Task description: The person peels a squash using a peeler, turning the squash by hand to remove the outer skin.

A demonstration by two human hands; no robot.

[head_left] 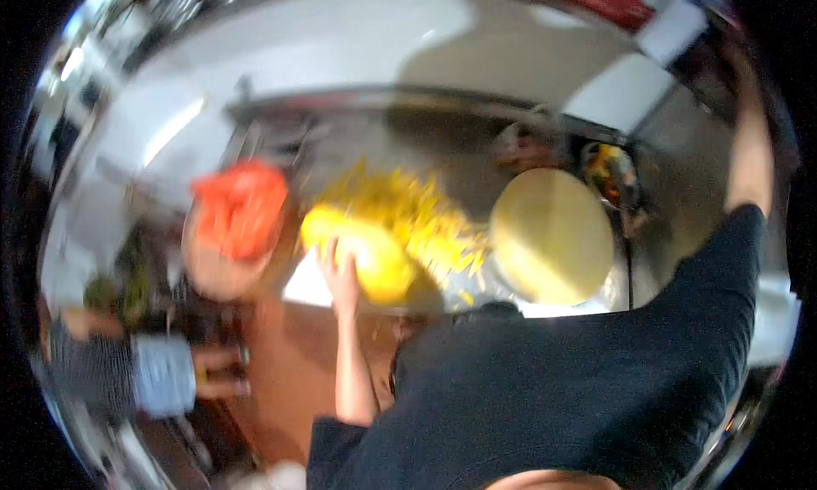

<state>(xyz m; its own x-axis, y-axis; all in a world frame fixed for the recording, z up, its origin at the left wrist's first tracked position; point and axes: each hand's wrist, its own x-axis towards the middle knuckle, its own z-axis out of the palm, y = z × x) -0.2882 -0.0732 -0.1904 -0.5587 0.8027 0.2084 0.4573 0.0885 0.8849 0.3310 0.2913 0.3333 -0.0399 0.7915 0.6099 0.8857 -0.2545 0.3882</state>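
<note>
My left hand grips the near left side of a large, smooth, oblong yellow fruit or squash, its fingers bent over the top. The exact kind is blurred. Right behind the yellow piece lies a loose heap of thin yellow peelings on the metal counter. My right arm reaches far out to the upper right. At its end my right hand is dark and smeared near the rim of the view, close to some dark objects, and its fingers cannot be made out.
A thick round chopping board stands right of the peelings. Left is a round tub with a red plastic bag. A container of mixed scraps sits behind the board. Another person is at the lower left.
</note>
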